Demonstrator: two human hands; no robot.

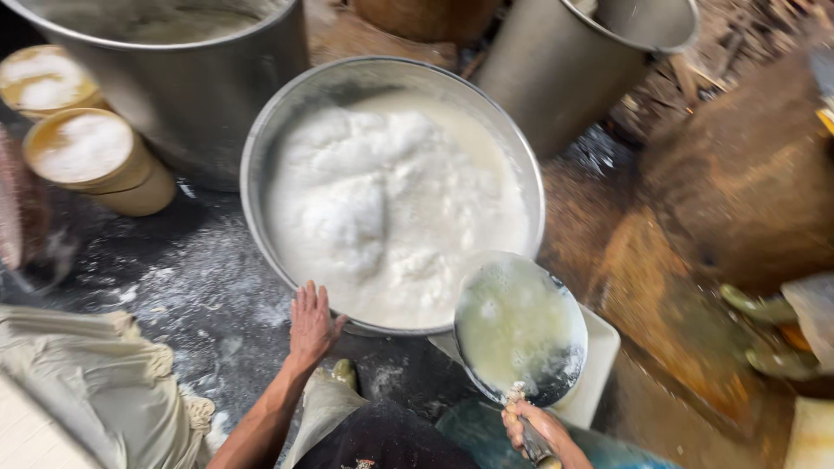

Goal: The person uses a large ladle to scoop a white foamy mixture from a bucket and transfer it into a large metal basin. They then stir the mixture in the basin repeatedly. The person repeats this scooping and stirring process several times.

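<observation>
A person's left hand [311, 326] rests flat, fingers spread, on the near rim of a wide steel basin [261, 130] full of white curd [382, 208] on the dark, wet floor [174, 278]. The right hand [537, 427] is clamped on the handle of a broad metal ladle [519, 328], its bowl filmed with pale liquid, just beside the basin. Two clay cups [87, 152] stand at far left.

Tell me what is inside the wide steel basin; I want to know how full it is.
The wide steel basin holds lumpy white curd in pale milky liquid, nearly to the rim. The bottom is covered, so depth cannot be seen.
</observation>
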